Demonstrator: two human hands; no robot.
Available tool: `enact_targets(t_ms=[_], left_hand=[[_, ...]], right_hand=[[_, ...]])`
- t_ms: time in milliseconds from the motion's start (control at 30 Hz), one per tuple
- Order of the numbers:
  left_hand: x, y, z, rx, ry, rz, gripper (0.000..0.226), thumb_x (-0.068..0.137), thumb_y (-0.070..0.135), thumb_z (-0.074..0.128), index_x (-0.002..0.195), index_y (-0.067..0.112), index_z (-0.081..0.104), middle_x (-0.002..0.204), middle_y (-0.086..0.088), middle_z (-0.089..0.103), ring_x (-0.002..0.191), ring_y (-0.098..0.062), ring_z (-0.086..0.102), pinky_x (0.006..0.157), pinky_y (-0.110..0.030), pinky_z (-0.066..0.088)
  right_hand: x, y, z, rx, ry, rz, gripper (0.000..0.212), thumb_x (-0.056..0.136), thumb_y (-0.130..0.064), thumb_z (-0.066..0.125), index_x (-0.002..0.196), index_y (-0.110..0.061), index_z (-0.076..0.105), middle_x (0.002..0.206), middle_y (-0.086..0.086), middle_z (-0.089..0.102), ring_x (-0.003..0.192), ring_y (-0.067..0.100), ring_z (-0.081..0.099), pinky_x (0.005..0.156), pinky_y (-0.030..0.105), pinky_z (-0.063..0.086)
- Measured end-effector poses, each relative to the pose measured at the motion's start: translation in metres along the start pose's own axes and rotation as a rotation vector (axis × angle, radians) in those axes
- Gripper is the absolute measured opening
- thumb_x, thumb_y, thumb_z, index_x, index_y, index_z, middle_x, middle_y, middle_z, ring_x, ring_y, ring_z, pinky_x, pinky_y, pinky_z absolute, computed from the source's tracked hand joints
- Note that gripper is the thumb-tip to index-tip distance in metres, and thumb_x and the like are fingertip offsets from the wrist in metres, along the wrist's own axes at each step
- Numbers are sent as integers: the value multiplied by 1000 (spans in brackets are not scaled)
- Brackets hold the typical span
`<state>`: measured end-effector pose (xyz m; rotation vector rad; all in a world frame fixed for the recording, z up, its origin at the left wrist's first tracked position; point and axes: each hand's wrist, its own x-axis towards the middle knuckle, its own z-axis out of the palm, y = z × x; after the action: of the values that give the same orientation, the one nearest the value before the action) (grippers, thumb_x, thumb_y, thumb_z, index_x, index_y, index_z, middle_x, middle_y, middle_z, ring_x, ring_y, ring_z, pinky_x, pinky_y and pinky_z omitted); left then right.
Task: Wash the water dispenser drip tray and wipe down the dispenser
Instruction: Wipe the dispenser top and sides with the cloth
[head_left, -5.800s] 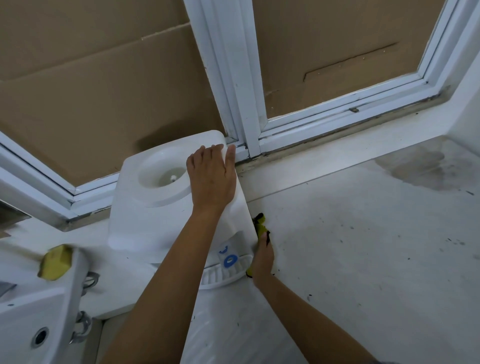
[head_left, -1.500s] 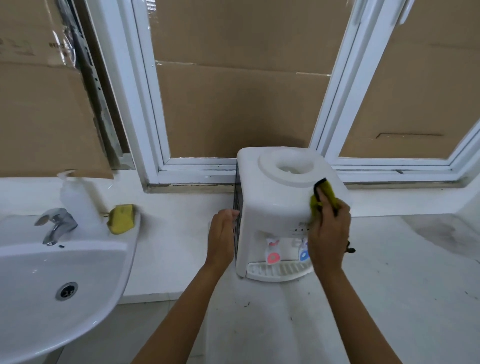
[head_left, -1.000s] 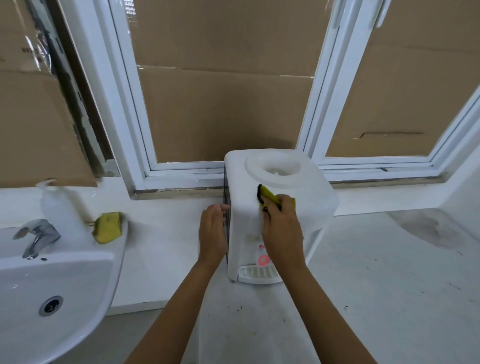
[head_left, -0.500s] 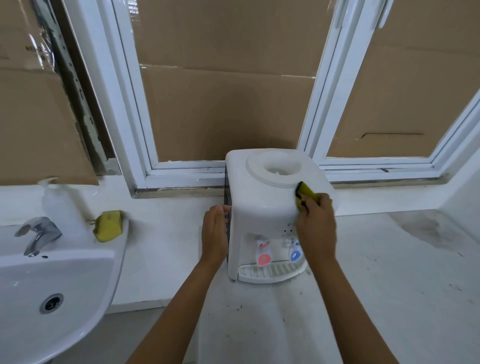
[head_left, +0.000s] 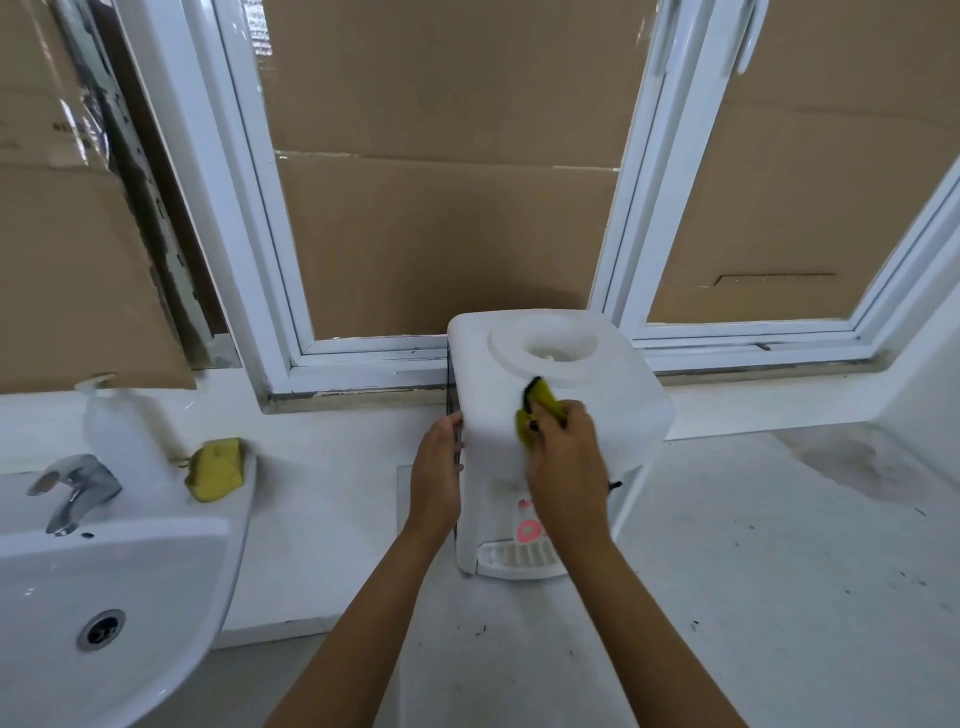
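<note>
A white water dispenser (head_left: 561, 395) stands on a white counter (head_left: 753, 545) against the window frame (head_left: 249, 260), and brown cardboard (head_left: 441, 234) covers the panes behind it. The drip tray (head_left: 514, 558) sits in its place at the foot of the dispenser, under a pink tap (head_left: 529, 530).

The right hand (head_left: 569, 467) holds a yellow cloth (head_left: 540, 405) with curled fingers and presses it on the front top edge of the dispenser. The left hand (head_left: 436, 478) rests against the left side of the dispenser; its fingers lie fairly straight along the corner.

To the left there is a white sink (head_left: 104, 597) with a metal faucet (head_left: 72, 488). A yellow sponge (head_left: 215, 467) lies on the sink rim, and a white pump bottle (head_left: 122, 436) stands just beside it (the bottle looks blurred). A dark stain (head_left: 857, 462) marks the counter at the right.

The right hand and forearm stand in front of the dispenser face, so the right part of the tray and any second tap are hidden. A small dark piece (head_left: 615, 486) shows at the right of the wrist; I cannot tell what it is. The sink is cut off by the left and lower edges.
</note>
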<state>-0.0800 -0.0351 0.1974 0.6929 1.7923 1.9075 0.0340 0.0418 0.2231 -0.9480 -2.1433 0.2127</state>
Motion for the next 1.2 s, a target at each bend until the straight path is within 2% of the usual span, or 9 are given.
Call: enact_targets(t_ms=[167, 267, 433, 533, 667, 867, 1000, 1133, 1200], left_hand=[[0, 3, 1, -61, 0, -42, 43, 104, 37, 24, 126, 20, 57, 123, 1, 60, 109, -17, 57, 80, -25, 46], [-1, 7, 0, -105, 6, -69, 45, 104, 36, 22, 127, 16, 56, 120, -1, 61, 105, -17, 57, 80, -24, 47], [-4, 15, -6, -179, -18, -104, 46, 105, 34, 18, 118, 11, 56, 98, 8, 63, 86, -8, 59, 58, -10, 50], [-2, 11, -13, -140, 37, -103, 47, 104, 39, 18, 114, 17, 58, 105, 6, 63, 97, -16, 59, 72, -21, 49], [3, 8, -22, -153, 93, -128, 49, 104, 41, 19, 112, 16, 60, 105, 5, 63, 97, -18, 58, 73, -26, 46], [7, 0, -31, -165, 147, -106, 52, 104, 41, 18, 118, 10, 58, 119, -7, 61, 104, -25, 57, 78, -28, 47], [7, -2, -39, -205, 229, -95, 52, 104, 40, 18, 119, 8, 56, 118, -10, 60, 102, -26, 56, 76, -28, 47], [7, -5, -49, -209, 283, -95, 51, 104, 39, 19, 118, 8, 56, 117, -9, 58, 103, -26, 55, 75, -28, 46], [6, -6, -52, -200, 284, -89, 51, 104, 40, 19, 118, 8, 57, 117, -9, 59, 102, -26, 55, 75, -28, 46]], right_hand=[[-2, 27, -14, 69, 113, 112, 33, 99, -22, 51, 127, -8, 61, 109, 9, 51, 93, 22, 52, 73, 32, 53], [4, 10, -2, 59, 97, -3, 29, 98, -18, 54, 124, -7, 63, 108, 8, 54, 96, 21, 52, 76, 30, 51], [36, -24, 27, -153, 75, -297, 17, 94, -18, 57, 100, -10, 69, 98, 7, 59, 85, 25, 52, 67, 34, 45], [64, -34, 42, -218, -3, -378, 19, 95, -22, 53, 89, -13, 68, 92, 6, 58, 80, 23, 49, 65, 31, 35], [85, -40, 45, -229, -137, -481, 23, 96, -24, 53, 95, -13, 73, 92, 6, 56, 84, 23, 50, 61, 31, 37], [29, -20, 44, -233, -40, -790, 41, 92, -7, 49, 132, -11, 59, 113, 6, 53, 87, 21, 48, 76, 34, 44], [-12, 12, 69, -316, 0, -899, 37, 87, -4, 52, 120, -12, 66, 124, 7, 51, 82, 20, 43, 73, 32, 33], [-35, 15, 81, -432, -200, -881, 44, 82, -2, 38, 111, -13, 69, 113, 4, 64, 80, 20, 48, 73, 31, 31], [-43, 13, 83, -474, -259, -887, 38, 78, -4, 46, 105, -14, 70, 106, 2, 65, 81, 20, 46, 72, 31, 32]])
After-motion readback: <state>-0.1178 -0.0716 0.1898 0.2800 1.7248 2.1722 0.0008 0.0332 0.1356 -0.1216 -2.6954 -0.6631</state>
